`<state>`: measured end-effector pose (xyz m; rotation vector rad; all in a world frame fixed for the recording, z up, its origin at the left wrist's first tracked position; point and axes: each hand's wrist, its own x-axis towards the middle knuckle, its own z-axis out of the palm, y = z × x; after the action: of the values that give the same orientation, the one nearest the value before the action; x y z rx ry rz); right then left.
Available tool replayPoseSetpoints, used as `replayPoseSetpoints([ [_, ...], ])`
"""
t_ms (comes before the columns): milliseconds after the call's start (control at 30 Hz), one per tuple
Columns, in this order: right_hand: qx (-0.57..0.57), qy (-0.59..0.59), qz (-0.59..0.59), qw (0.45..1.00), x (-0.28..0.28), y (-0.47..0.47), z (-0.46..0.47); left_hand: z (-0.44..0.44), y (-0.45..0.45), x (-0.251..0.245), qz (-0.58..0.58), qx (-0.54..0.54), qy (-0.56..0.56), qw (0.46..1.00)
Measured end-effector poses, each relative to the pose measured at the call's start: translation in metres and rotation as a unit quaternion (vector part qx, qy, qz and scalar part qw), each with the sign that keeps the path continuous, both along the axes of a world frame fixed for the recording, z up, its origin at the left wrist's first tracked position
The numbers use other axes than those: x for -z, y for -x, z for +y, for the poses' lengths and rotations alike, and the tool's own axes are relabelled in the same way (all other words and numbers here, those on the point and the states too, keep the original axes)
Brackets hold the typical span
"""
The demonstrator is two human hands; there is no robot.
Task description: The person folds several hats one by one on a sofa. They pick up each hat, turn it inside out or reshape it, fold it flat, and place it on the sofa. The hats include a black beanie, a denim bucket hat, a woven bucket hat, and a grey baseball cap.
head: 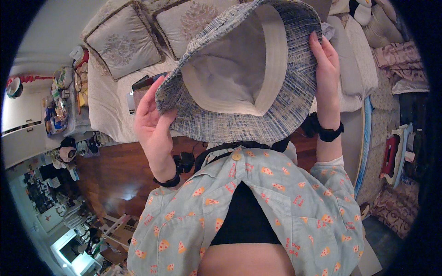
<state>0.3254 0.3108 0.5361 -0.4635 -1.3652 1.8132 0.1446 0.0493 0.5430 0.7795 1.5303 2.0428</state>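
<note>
A bucket hat [234,127] of blue, grey and cream woven fabric is held up in front of me, its opening turned toward my view. Inside, the pale lining [229,77] and a cream sweatband [276,58] show. My left hand [155,117] pinches the brim at its left edge, thumb on the inner face and fingers behind. On the opposite side my right hand [324,62] grips the brim, with the thumb resting on the near face and the other fingers partly hidden behind it. The far brim reaches the top of the picture.
Behind the hat stands a sofa with a cream cover [107,114] and a patterned cushion [124,41]. Dark, flat items [146,82] lie on its seat. A cluttered side table [76,117] is at the left. Reddish wooden floor [114,176] shows below; cardboard boxes [121,231] stand lower left.
</note>
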Motion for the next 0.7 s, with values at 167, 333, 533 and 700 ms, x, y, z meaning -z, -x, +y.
replayPoseSetpoints([
  [167, 0.058, -0.036, -0.023, 0.997, 0.007, -0.005, 0.005, 0.002, 0.001, -0.016, 0.005, -0.020, -0.001, 1.000],
  [333, 0.056, -0.018, -0.057, 0.997, 0.004, -0.007, 0.001, -0.001, 0.008, -0.017, 0.016, -0.029, -0.001, 0.999],
  [533, 0.082, -0.110, -0.161, 0.977, 0.002, 0.021, -0.040, 0.013, -0.024, -0.027, 0.436, 0.041, 0.115, 0.891],
  [700, 0.101, -0.134, -0.128, 0.978, 0.002, 0.045, -0.057, 0.084, -0.081, 0.031, 0.488, 0.153, 0.152, 0.845],
])
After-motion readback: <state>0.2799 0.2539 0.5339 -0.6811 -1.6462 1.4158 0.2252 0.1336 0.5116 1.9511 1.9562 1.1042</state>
